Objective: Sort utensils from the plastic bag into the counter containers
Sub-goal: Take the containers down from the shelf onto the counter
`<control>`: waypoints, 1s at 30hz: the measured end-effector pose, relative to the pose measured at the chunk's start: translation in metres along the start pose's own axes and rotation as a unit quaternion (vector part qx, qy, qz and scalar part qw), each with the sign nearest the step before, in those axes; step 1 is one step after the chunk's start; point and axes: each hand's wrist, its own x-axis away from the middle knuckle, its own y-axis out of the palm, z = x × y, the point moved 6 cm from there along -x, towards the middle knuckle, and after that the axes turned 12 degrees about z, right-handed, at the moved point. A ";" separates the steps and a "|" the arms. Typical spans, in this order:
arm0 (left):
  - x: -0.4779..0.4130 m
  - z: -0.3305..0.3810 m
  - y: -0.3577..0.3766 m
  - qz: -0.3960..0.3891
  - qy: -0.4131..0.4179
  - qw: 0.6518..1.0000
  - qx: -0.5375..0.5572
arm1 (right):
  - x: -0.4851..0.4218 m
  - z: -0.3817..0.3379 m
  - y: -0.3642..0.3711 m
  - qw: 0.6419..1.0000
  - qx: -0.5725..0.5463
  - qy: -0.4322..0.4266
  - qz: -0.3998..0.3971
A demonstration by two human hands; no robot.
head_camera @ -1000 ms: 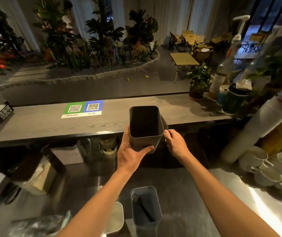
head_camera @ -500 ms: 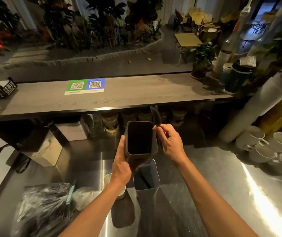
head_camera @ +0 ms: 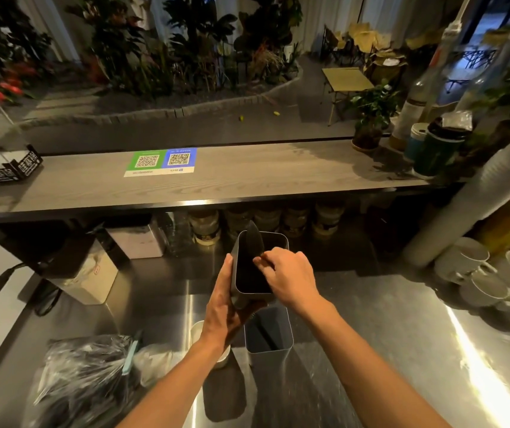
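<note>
At the lower left of the frame the plastic bag (head_camera: 86, 375) lies slumped on the steel counter (head_camera: 402, 335), dark utensils showing through it, well apart from both hands. Just right of it, at bottom centre, 1 grey container (head_camera: 266, 359) stands upright with something dark inside, a white cup (head_camera: 196, 330) touching or just beside its left wall. Directly above, the left hand (head_camera: 222, 310) grips a second, dark container (head_camera: 281, 242) by its left wall and underside, mouth tilted toward the camera. The right hand (head_camera: 287, 273) reaches across that mouth and pinches 1 black utensil (head_camera: 253, 239). Its long axis runs nearly upright, tip poking past the far-left rim, lower end inside. The drop probably turns on sliding it down along the container's depth, and the right hand is the nearer one. Farther up, the wooden bar top (head_camera: 278, 171) carries a sticker (head_camera: 162, 162) with 2 QR codes, green and blue. Its small print is unreadable.
</note>
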 end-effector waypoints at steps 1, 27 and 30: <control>-0.001 -0.002 0.002 0.003 -0.008 1.000 0.011 | 0.000 0.000 -0.002 1.000 0.010 -0.004 0.010; -0.039 -0.002 0.131 -0.130 0.019 0.968 -0.215 | 0.025 0.159 -0.058 0.952 -0.024 0.302 0.053; -0.043 -0.018 0.141 -0.146 0.016 0.956 -0.255 | 0.040 0.177 -0.042 0.948 -0.040 0.316 0.030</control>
